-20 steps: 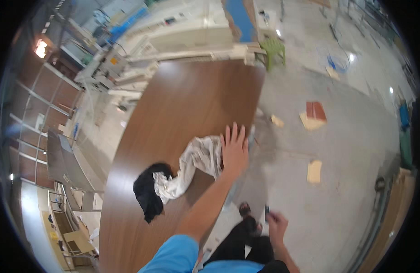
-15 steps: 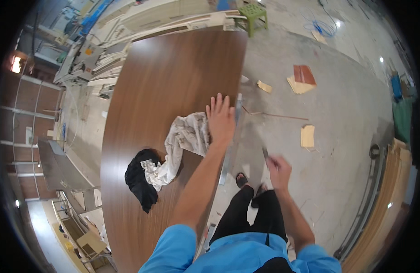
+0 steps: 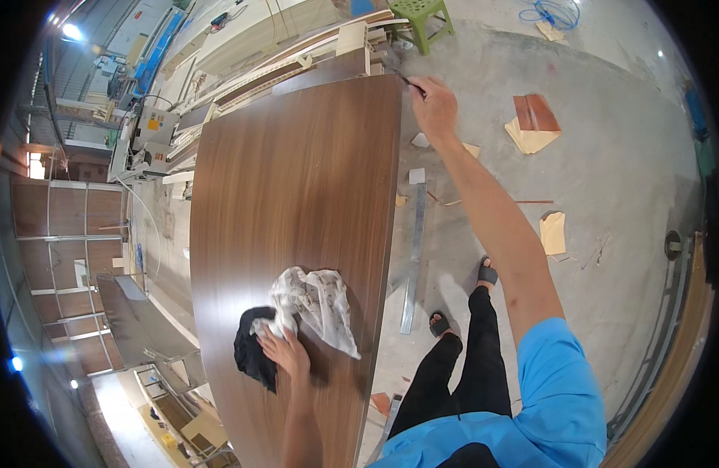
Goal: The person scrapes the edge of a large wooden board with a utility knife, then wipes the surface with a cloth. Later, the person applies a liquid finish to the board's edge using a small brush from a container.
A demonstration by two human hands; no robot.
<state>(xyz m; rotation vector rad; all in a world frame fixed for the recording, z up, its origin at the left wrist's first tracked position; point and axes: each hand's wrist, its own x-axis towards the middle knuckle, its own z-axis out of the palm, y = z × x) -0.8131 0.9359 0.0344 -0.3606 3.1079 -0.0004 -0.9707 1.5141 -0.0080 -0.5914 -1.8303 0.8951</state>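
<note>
A long brown wood-grain board (image 3: 297,187) lies in front of me. My left hand (image 3: 288,355) rests with its fingers stretched out where a black cloth (image 3: 250,351) meets a crumpled white patterned cloth (image 3: 328,308) on the board. My right arm reaches far forward to the board's far right corner. There my right hand (image 3: 435,108) is closed on a thin dark tool (image 3: 406,79) that looks like a small blade. The tool's tip is at the corner; whether it touches the edge I cannot tell.
A metal bar (image 3: 412,273) runs beside the board's right edge. On the floor lie brown and yellowish sheet scraps (image 3: 535,121) and another yellowish piece (image 3: 553,232). Beyond the board are stacked wood strips (image 3: 258,78) and a green stool (image 3: 420,23).
My right hand has swung from beside my legs to the board's far corner with the tool. My left hand has moved back from the right edge onto the cloths. The white cloth is bunched closer.
</note>
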